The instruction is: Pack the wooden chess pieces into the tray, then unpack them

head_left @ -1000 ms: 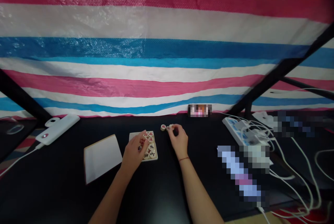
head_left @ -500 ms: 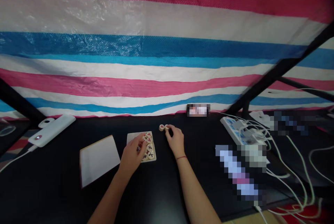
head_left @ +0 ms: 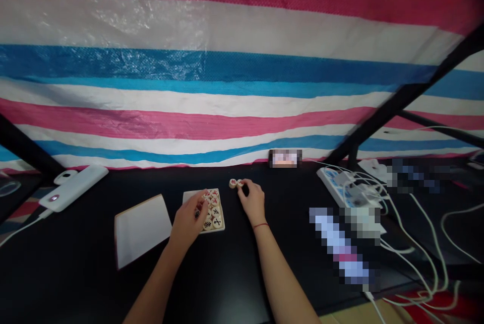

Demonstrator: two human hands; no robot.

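Observation:
A white open box on the black table holds several round Chinese chess pieces, some with red and some with black characters. My left hand is over the box's left side, its fingers curled in a pinch above the pieces. Whatever it may hold is hidden by the fingers. To the right and farther back, my right hand grips a Chinese chess piece by its edge, on the table. Touching or very near that piece on its left is another one with a red character.
A box lid lies inside up at the left. Behind it is a white power bank-like device with a cable. A phone leans at the back. A power strip, tangled white cables and a blurred-out device occupy the right.
The view has shifted slightly. The left fingers have moved a little over the box, showing more of the pieces. My right hand stays at its piece beside the other one.

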